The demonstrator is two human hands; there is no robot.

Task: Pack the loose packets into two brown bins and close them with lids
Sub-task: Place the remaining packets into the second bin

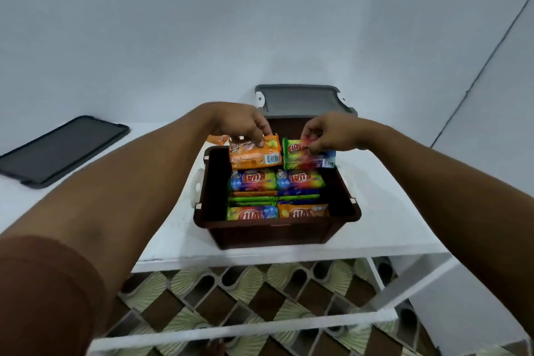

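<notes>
Nearest the viewer, a brown fabric sleeve point(43, 292) covered the person's left upper arm, and both bare forearms reached forward over a white table point(390, 225). On it stood an open dark brown rectangular plastic bin point(277, 233) holding rows of bright foil snack packets point(277, 196) in orange, green and blue, some flat and some on edge.

The left hand point(239, 124) gripped an orange foil packet point(255, 154) by its top edge, fingers curled over it, above the bin's far left corner. The right hand point(329, 134) pinched a green and multicoloured foil packet point(306, 156) between thumb and fingertips, above the far right side. Neither packet was laid down yet.

A stray orange packet point(218, 139) lay on the table just behind the bin. A second brown bin point(286, 124) showed as a sliver behind the hands, with a grey plastic lid point(300, 98) at its far side. Whether that lid was seated could not be told. Another dark grey lid point(60, 147) lay flat on the table, well to the left.

Judging by this, the near bin was largely filled; the two held packets, the stray one and this bin's lid remained.
</notes>
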